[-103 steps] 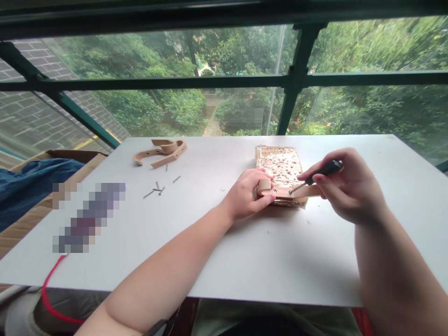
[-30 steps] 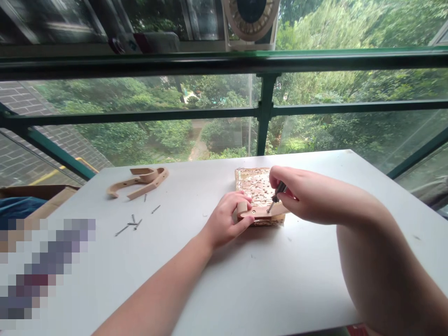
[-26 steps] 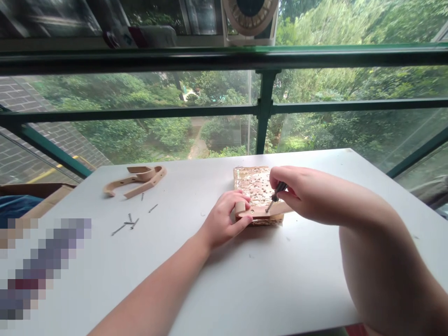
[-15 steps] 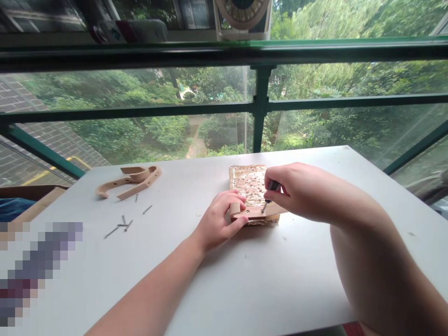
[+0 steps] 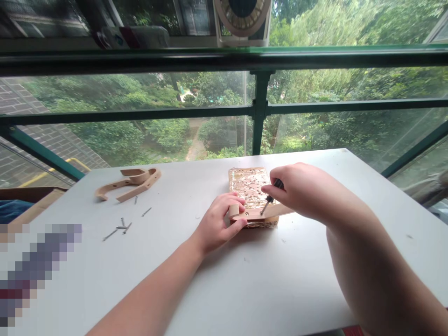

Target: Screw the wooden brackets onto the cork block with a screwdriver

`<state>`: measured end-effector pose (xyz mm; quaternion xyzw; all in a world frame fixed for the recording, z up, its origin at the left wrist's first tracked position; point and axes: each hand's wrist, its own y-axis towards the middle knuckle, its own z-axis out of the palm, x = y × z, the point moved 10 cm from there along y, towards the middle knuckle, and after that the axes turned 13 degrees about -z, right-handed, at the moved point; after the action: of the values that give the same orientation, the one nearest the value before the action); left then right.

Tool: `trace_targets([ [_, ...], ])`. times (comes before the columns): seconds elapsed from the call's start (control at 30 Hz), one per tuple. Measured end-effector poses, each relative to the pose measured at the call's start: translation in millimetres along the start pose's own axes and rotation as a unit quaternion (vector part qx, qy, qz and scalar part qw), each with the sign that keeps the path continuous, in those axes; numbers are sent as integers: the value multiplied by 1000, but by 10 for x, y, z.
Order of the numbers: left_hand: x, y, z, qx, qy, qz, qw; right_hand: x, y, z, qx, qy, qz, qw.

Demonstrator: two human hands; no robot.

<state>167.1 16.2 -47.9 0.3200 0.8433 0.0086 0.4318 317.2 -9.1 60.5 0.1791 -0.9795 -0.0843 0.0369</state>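
Observation:
A curved wooden strip (image 5: 255, 214) lies across the near end of a block wrapped in clear plastic and dotted with holes (image 5: 249, 184). My left hand (image 5: 224, 217) is closed round the strip's curled left end, its thumb at the front edge. In my right hand (image 5: 292, 189), closed, is a screwdriver (image 5: 269, 200) with a dark handle. The screwdriver's tip meets a screw (image 5: 261, 213) in the strip. Left of it another screw (image 5: 247, 214) sits in the strip. The strip's right end passes under my right hand.
More curved wooden pieces (image 5: 140, 179) lie at the white table's (image 5: 210, 298) back left, with several loose screws (image 5: 121, 227) in front. A cardboard box (image 5: 42, 205) stands at the left. A green railing (image 5: 261, 112) runs behind the table.
The fingers of my right hand have shifted on the screwdriver handle, and the handle leans further right. My left hand keeps its hold. The whole view has shifted slightly.

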Motion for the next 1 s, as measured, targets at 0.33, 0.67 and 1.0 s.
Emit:
trace_targets([
  [0.33, 12, -2, 1, 1, -5, -6, 1000, 130, -158, 74, 49, 98, -70, 991],
  [0.67, 18, -1, 0, 0, -9, -1, 1000, 127, -143, 28, 40, 86, -94, 991],
  [1.0, 19, -3, 6, 0, -10, -5, 1000, 91, -94, -17, 24, 49, -55, 997],
])
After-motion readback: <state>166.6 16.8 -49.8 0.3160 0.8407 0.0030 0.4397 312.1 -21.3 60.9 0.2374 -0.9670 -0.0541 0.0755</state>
